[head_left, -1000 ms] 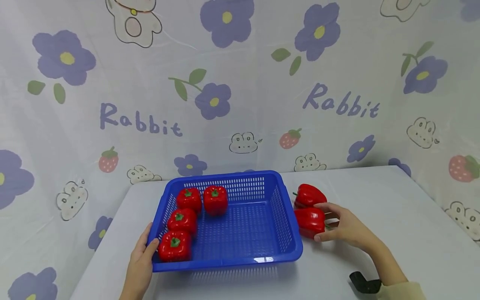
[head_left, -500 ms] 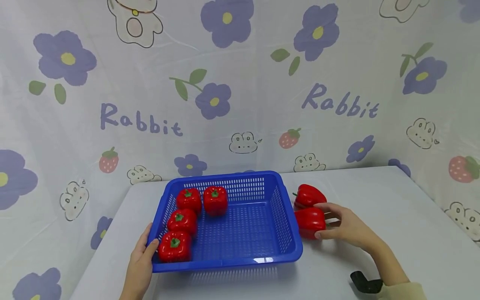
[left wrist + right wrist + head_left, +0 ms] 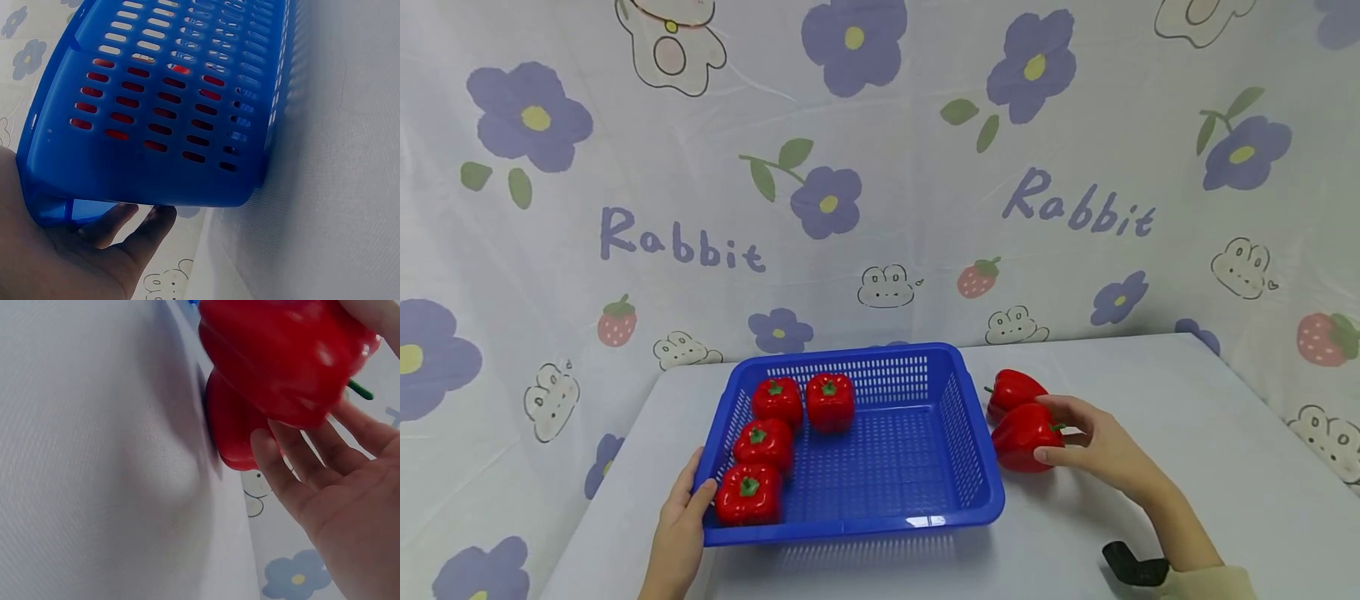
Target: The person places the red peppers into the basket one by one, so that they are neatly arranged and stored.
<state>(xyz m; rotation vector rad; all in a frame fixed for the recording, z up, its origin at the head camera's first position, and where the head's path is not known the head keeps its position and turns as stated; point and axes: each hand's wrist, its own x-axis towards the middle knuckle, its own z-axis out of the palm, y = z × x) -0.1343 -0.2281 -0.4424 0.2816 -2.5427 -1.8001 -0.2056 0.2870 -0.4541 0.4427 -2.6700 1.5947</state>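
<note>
My left hand (image 3: 679, 525) grips the left rim of a blue plastic basket (image 3: 891, 527), thumb over the rim and fingers along the outside. In the left wrist view those fingers curl past the corner of the slotted wall. Four sides of holes show red behind them. Right of the basket, my right hand (image 3: 1093, 446) holds a glossy red bell pepper (image 3: 1026, 437) between thumb and fingers, its green stem toward the palm. In the right wrist view this pepper (image 3: 290, 356) tilts up over another red bell pepper (image 3: 234, 422) lying behind it.
Several red bell peppers (image 3: 749, 493) stand stem up along the basket's left side and back. A black bent object (image 3: 1133, 567) lies by the right forearm. Behind the white table (image 3: 1180, 400) hangs a curtain (image 3: 917, 208) printed with flowers and rabbits.
The pepper in my right hand has tilted and risen slightly, its stem end higher than before. My right hand has shifted up a little with it. The left hand and basket stay put.
</note>
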